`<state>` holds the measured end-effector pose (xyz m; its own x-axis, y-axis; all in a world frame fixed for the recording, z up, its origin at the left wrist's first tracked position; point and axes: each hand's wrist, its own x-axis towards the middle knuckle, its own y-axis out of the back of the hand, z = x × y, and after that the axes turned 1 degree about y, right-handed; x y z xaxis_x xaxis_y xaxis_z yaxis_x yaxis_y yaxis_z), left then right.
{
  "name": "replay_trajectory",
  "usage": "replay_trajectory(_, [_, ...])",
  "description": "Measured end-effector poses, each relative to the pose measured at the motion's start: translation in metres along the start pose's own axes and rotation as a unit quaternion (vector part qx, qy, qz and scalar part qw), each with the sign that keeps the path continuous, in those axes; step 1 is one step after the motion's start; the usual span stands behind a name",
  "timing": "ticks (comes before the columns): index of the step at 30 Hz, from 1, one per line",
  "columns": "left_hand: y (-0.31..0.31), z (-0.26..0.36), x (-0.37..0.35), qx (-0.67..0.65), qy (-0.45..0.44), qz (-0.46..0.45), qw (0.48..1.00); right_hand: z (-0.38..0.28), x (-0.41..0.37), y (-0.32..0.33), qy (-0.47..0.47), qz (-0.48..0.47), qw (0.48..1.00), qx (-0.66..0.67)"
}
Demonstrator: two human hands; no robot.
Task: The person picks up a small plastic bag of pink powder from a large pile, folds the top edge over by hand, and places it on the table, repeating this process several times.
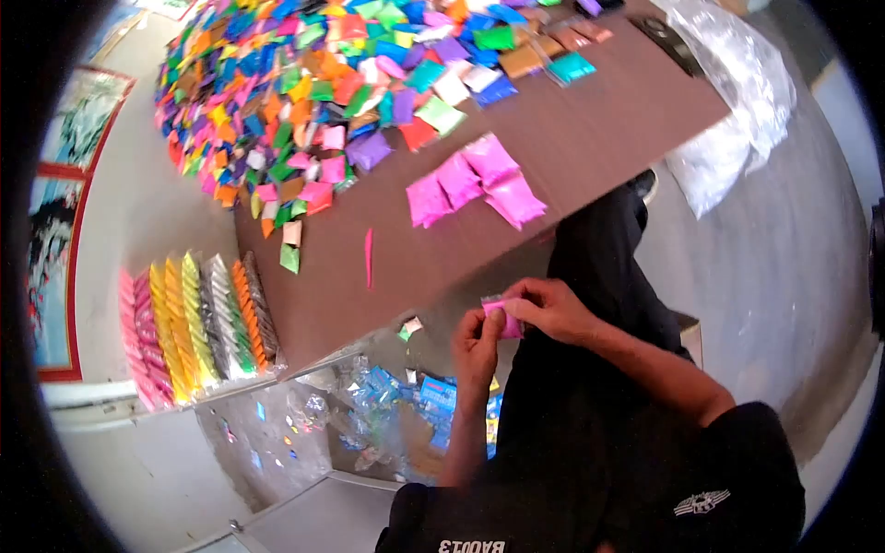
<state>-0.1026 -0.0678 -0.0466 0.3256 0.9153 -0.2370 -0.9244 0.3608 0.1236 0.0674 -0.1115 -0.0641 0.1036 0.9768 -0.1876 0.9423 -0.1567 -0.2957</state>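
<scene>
A small pink packet is held between both hands above my lap, just off the table's front edge. My left hand pinches its one side, with the thumb on its face. My right hand has its fingers closed on the packet's upper right side. On the brown table, several larger pink packets lie grouped near the front edge. A thin pink strip lies left of them. Behind, a big heap of small packets in many colours spreads over the table.
Twisted coloured packs stand in a row at the table's left end. Clear plastic sheeting hangs past the right end. Below the table are blue packaging and crumpled clear wrappers. A dark object lies at the table's far right.
</scene>
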Motion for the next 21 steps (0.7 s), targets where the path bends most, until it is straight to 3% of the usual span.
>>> replay_trajectory(5, [0.001, 0.003, -0.003, 0.086, 0.007, -0.005, 0.996, 0.009, 0.001, 0.008, 0.008, -0.024, 1.0, 0.016])
replay_trajectory(10, [-0.022, 0.02, -0.002, -0.029, 0.026, 0.012, 0.999, 0.006, 0.001, 0.01, 0.054, 0.018, 0.998, 0.02])
replay_trajectory(15, [-0.019, 0.01, 0.0, -0.007, 0.008, 0.017, 1.0, 0.006, 0.001, 0.017, 0.067, -0.023, 0.997, -0.04])
replay_trajectory(21, [-0.02, 0.012, 0.007, 0.061, -0.021, 0.012, 0.998, 0.008, 0.003, 0.014, 0.033, -0.004, 0.999, -0.03])
